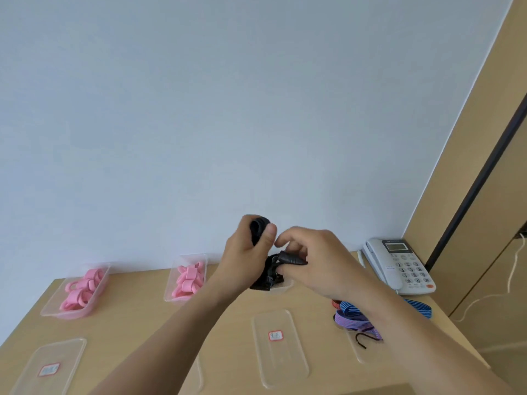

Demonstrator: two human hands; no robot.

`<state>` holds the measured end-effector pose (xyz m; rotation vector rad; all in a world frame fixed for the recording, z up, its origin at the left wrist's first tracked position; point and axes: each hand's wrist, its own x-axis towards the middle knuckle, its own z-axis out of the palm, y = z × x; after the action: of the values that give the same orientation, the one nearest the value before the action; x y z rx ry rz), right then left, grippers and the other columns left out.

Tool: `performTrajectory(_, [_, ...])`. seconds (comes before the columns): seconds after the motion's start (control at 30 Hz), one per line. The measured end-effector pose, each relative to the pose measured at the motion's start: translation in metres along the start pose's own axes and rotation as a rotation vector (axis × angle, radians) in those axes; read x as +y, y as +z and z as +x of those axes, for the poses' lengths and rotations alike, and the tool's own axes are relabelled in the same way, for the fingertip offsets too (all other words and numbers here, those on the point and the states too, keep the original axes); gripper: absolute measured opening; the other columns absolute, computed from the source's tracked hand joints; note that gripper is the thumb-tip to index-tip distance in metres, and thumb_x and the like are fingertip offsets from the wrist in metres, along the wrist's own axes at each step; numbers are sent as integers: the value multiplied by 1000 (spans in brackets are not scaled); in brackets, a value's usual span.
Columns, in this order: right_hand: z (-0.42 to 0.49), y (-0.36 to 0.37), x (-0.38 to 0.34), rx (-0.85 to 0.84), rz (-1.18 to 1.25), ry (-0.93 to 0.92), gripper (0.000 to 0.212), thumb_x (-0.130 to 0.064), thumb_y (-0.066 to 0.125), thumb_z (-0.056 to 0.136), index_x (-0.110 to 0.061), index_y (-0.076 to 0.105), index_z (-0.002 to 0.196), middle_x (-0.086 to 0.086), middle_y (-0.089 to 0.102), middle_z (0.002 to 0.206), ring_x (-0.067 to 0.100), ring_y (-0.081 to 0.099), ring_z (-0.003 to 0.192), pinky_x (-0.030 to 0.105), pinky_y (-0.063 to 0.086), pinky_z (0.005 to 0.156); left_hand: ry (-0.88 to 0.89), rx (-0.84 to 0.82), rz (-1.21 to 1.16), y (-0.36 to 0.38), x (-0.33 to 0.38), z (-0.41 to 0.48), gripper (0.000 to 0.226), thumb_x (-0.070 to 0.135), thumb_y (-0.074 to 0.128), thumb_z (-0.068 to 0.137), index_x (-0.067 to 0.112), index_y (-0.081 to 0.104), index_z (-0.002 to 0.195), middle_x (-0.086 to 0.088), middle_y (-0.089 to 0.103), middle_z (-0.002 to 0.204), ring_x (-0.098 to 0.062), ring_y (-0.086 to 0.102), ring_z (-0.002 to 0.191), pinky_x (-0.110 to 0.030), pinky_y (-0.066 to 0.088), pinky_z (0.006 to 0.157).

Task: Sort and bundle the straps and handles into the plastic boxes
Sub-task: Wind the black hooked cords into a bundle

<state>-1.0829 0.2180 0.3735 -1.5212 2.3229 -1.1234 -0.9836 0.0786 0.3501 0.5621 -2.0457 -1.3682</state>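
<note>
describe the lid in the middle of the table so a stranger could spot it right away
Start at the wooden table by the pale wall and look at its near half, between the person's forearms. A clear lid lies flat there. It carries a small square red-edged label; the left lid has a wider one, and the right lid sits under striped straps.

Counter: pale wood-look top, smooth, matt.
Boxes: clear thin plastic, faintly glossy.
Lids: the same clear plastic, each with a red-edged paper label.
Pink handles: matt, soft-looking; exact material unclear.
Black straps: matt woven cloth.
Striped cords: woven cloth, with a dark hook.
Telephone: smooth grey plastic.
Wall: matt paint.
</note>
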Motion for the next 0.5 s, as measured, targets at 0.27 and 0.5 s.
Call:
performTrajectory(0.27, [14,-8,-7,163,374,-56,35,-20,95,58,-29,71,82,-7,71,80,7,63,61,23,50,56,-231,-571,-294,-15,-8,-18,57,60,87,72,21,62,106,2,66,83,-16,64,62,-23,42,44])
performTrajectory(0.5, [16,34,-5,362,223,-23,20,-27,90,72,-29,79,88,-15,71,95,8,68,90,26,56,73,-333,-510,-547,-29,-20,-27,30,11,75,84,2,62,110,-13,62,84,-24,60,72,-32,53,61])
